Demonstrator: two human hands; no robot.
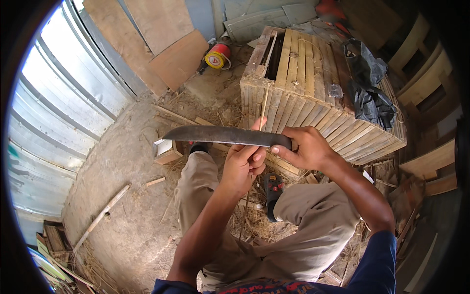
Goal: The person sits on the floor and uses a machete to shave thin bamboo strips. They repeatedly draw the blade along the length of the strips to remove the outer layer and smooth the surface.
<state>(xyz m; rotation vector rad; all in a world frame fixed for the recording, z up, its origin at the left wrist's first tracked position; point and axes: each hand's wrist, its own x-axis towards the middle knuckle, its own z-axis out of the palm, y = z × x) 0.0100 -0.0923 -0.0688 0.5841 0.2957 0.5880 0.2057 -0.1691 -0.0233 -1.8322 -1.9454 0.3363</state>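
My right hand [309, 148] is closed round the handle end of a machete [210, 133]. Its long dark blade points left across the view, with the bright edge toward me. Under the blade, my left hand [243, 165] grips a thin bamboo strip [266, 104] that runs lengthwise away from me. A left fingertip shows beyond the blade's back. The blade lies across the strip, hiding part of it; whether it cuts into it I cannot tell. The strip's near end hangs down between my knees.
A slatted bamboo crate [313, 63] stands ahead, with a black plastic bag [373, 100] on its right side. Behind it sits a red and yellow container [218, 56]. A wooden stick [102, 215] lies on the dirt floor at left, near a corrugated metal wall [58, 103].
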